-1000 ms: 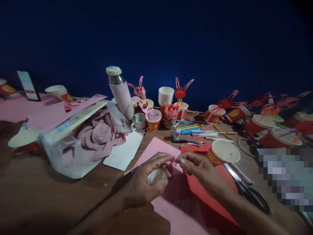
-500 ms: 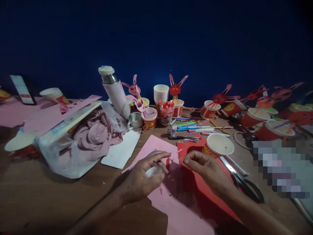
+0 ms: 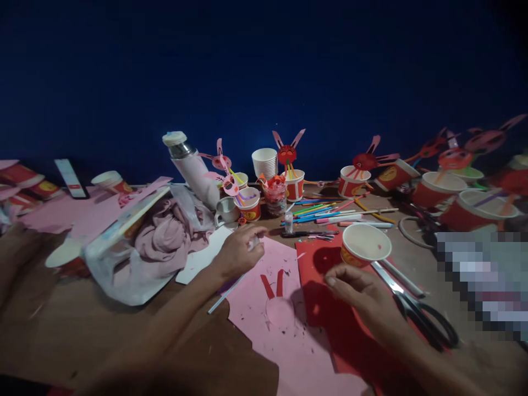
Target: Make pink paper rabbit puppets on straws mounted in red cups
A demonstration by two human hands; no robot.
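My left hand (image 3: 239,252) is over the upper left edge of the pink paper sheet (image 3: 264,341), its fingers curled round a small whitish object (image 3: 254,242) that is mostly hidden. My right hand (image 3: 355,283) hovers above the red paper sheet (image 3: 317,300), thumb and forefinger pinched together; whatever lies between them cannot be made out. On the pink sheet lies a pink paper circle (image 3: 280,313) with two red paper strips (image 3: 273,285) at its top like ears. A paper cup (image 3: 366,245) stands just beyond my right hand, beside black-handled scissors (image 3: 424,322).
Several markers (image 3: 322,213) lie behind the papers. Rabbit-faced paper cups (image 3: 295,186) line the back, near a cup stack (image 3: 264,163) and a leaning thermos (image 3: 193,170). At left are a plastic bag (image 3: 119,275), a phone (image 3: 72,179) and another person's blurred arm (image 3: 16,258).
My left hand has moved up and left, uncovering the paper circle and red strips. My right hand has shifted slightly right and down. Another person's arm has appeared at the left edge.
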